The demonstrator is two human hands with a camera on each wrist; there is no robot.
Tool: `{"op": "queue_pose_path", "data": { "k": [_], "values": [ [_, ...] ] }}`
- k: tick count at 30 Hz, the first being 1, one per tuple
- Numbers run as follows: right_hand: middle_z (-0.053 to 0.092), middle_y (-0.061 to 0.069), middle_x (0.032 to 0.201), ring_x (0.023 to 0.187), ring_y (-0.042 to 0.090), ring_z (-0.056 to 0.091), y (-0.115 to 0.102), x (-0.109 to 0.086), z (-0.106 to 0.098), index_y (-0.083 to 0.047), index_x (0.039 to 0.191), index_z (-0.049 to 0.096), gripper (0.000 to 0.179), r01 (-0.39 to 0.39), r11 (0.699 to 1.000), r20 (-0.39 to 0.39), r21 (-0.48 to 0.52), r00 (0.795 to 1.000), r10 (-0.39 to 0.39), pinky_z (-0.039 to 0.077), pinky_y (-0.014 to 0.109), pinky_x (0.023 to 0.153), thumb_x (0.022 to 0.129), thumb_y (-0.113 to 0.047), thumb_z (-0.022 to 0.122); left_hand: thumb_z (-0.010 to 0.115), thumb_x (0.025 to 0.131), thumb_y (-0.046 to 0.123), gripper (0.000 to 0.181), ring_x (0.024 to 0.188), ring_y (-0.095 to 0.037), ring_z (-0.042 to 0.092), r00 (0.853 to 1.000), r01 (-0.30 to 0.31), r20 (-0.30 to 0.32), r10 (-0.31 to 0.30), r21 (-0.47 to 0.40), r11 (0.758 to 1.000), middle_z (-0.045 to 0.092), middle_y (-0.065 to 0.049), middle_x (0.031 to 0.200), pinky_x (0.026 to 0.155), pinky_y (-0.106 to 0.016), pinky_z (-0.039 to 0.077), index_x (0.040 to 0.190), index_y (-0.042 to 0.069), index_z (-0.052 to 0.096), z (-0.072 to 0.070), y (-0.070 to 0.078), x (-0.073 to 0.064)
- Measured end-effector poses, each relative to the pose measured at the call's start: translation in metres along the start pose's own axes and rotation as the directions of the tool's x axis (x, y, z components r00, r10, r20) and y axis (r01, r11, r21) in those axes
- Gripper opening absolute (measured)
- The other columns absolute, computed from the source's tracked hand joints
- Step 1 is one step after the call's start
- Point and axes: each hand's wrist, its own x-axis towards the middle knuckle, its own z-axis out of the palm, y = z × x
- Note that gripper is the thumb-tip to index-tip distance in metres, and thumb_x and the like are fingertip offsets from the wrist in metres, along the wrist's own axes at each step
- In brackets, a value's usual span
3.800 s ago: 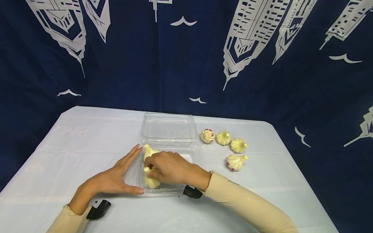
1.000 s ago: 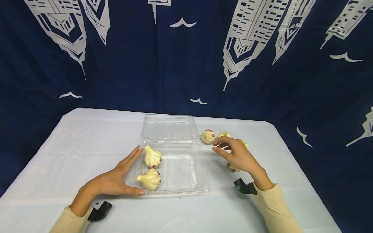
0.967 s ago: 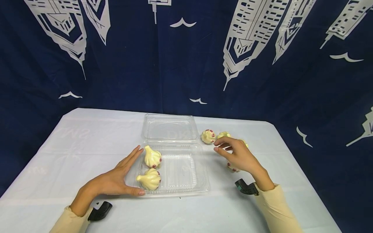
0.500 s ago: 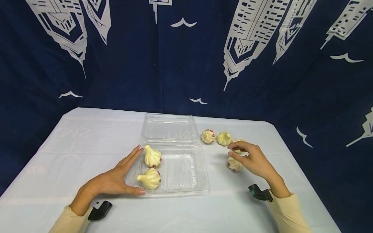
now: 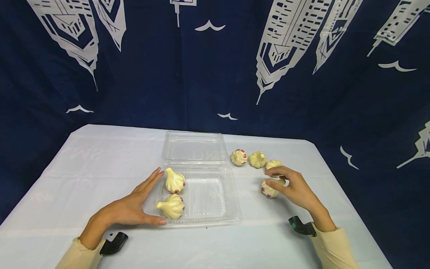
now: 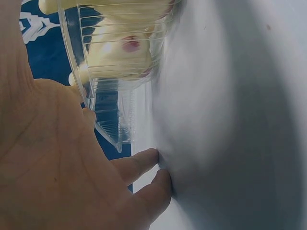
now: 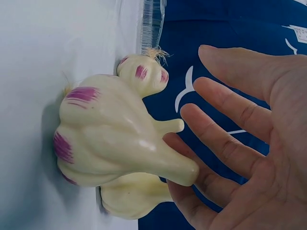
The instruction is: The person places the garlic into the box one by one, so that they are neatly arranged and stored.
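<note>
My left hand (image 5: 129, 207) lies at the left side of a clear plastic clamshell box (image 5: 211, 218), fingers spread straight and thumb at its near corner. Two pale garlic bulbs with purple marks, an upper bulb (image 5: 175, 181) and a lower bulb (image 5: 172, 207), lie in the box's left part. Over on the right, my right hand (image 5: 295, 188) hovers with loosely bent fingers above the nearest loose garlic bulb (image 5: 268, 189). In the right wrist view that purple-streaked garlic bulb (image 7: 103, 132) lies on the table, its stem toward my fingers, with nothing gripped.
The box's lid (image 5: 195, 147) is folded back flat behind it. Behind the nearest loose bulb are three more garlic bulbs, a purple-marked bulb (image 5: 239, 157), a plain bulb (image 5: 257, 159) and a partly covered bulb (image 5: 273, 164). A dark blue curtain (image 5: 151, 74) hangs behind the white table (image 5: 84, 168).
My right hand has left the lower bulb in the box, which now points left, and moved right to over the nearest loose bulb. My left hand has stayed at the box.
</note>
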Motion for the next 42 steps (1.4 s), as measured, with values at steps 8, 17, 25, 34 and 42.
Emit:
{"op": "queue_pose_path", "data": {
  "k": [8,17,25,34,42],
  "values": [
    [0.071,0.003,0.115,0.101,0.023,0.065,0.007,-0.001,0.001,-0.011,0.114,0.072,0.026,-0.015,1.000,0.016,0.006,1.000,0.015,0.053,0.023,0.081,0.089,-0.018,0.078,0.086,0.073,0.053,0.127,0.152,-0.045,0.007,1.000,-0.010,0.001,0.010,0.000,1.000,-0.005,-0.006,0.170,0.111,-0.074,0.021,0.163,0.027,-0.001,0.000,-0.001,0.000],
    [0.069,0.002,0.122,0.112,0.025,0.063,0.014,-0.001,-0.002,-0.017,0.119,0.070,0.031,-0.082,0.996,0.095,0.036,0.992,0.078,0.052,0.032,0.086,0.090,-0.025,0.077,0.086,0.073,0.052,0.127,0.152,-0.046,0.007,1.000,-0.015,-0.001,0.015,0.000,1.000,-0.005,-0.006,0.170,0.111,-0.075,0.021,0.163,0.027,-0.001,-0.001,0.000,0.000],
    [0.068,0.007,0.123,0.114,0.031,0.062,0.017,-0.002,-0.002,-0.014,0.120,0.069,0.036,-0.110,0.992,0.136,0.063,0.986,0.101,0.049,0.044,0.087,0.087,-0.024,0.080,0.086,0.073,0.053,0.127,0.153,-0.045,0.006,1.000,-0.004,-0.001,0.004,0.002,1.000,-0.005,-0.006,0.170,0.112,-0.074,0.021,0.163,0.028,-0.001,-0.001,0.000,0.002],
    [0.069,0.006,0.118,0.107,0.023,0.061,0.017,-0.002,0.002,-0.013,0.119,0.069,0.040,-0.111,0.992,0.143,0.056,0.984,0.102,0.050,0.033,0.082,0.083,-0.025,0.084,0.086,0.073,0.052,0.127,0.153,-0.045,0.006,1.000,-0.002,0.002,0.002,0.001,1.000,-0.006,-0.005,0.170,0.112,-0.074,0.021,0.162,0.028,-0.001,-0.001,0.000,0.000],
    [0.069,0.007,0.118,0.107,0.022,0.059,0.015,-0.002,0.004,-0.013,0.119,0.069,0.044,-0.101,0.993,0.145,0.059,0.985,0.092,0.048,0.029,0.088,0.079,-0.023,0.087,0.086,0.073,0.053,0.127,0.153,-0.045,0.007,1.000,-0.003,-0.002,0.003,0.001,1.000,-0.005,-0.006,0.170,0.112,-0.074,0.021,0.162,0.029,-0.001,-0.001,-0.001,-0.001]
  ]
}}
